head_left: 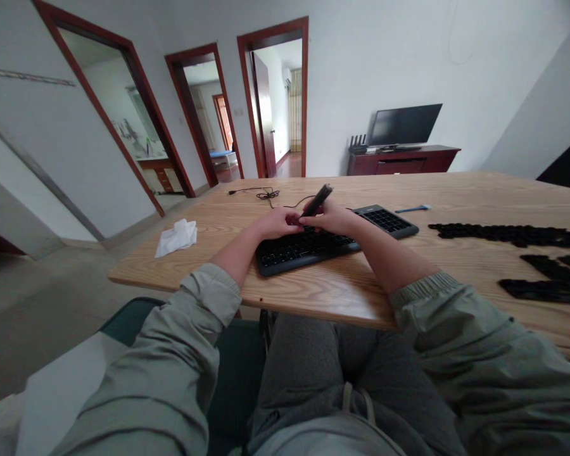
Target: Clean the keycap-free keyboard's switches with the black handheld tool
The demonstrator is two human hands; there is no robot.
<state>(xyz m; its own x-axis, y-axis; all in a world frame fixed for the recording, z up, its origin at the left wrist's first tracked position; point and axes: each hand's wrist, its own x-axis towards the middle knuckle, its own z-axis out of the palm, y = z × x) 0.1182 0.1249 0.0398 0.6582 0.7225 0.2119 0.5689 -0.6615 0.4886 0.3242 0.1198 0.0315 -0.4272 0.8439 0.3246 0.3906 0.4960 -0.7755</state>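
A black keyboard (292,256) lies slightly turned on the wooden table in front of me. My right hand (330,216) is above its middle, closed around a dark stick-shaped tool (317,200) that slants up to the right. I cannot make out the tool's exact kind. My left hand (282,221) rests over the keyboard's left half, its fingers curled together by the tool's lower end. What those fingers pinch, if anything, is hidden. The keyboard's cable (268,194) lies partly bundled behind my hands.
Crumpled white tissue (177,237) lies at the table's left. A thin blue brush-like stick (412,209) is beyond the keyboard's right end. Rows of small black pieces (513,234) cover part of the right side. The table's near edge (313,309) runs above my lap.
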